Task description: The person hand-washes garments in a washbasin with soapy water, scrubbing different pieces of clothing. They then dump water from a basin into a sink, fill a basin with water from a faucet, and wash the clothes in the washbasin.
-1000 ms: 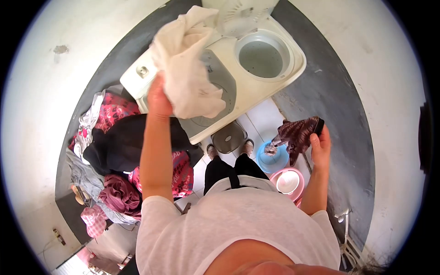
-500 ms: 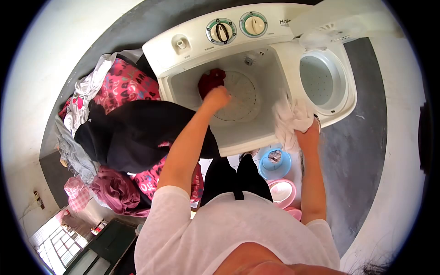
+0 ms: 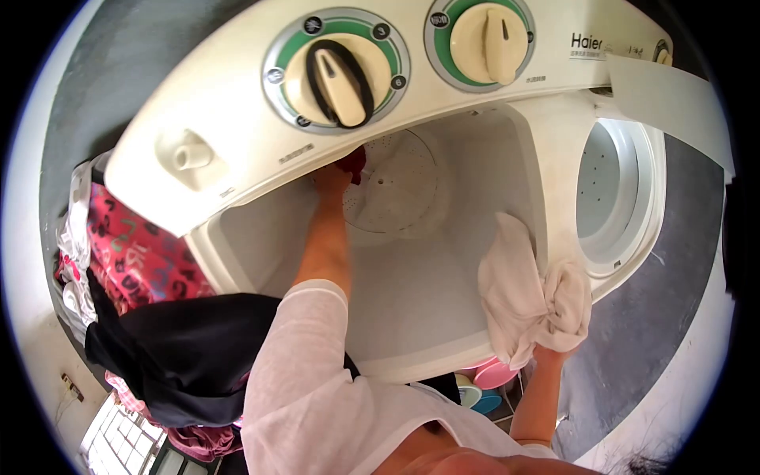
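- One left hand [image 3: 331, 179] reaches red cloth [image 3: 354, 165] in the tub [image 3: 419, 305]; I cannot tell its grip.
- Right hand [image 3: 552, 354] closes round pale cloth [image 3: 567, 305], the rim [image 3: 443, 360] probably sharing its weight.

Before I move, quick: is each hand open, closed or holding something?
Left hand: at the red cloth in the tub; grip can't be told.
Right hand: closed on the pale cloth.

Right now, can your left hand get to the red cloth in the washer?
Yes, it looks that way: the left hand is down inside the tub, right at the red cloth, with nothing seen between.
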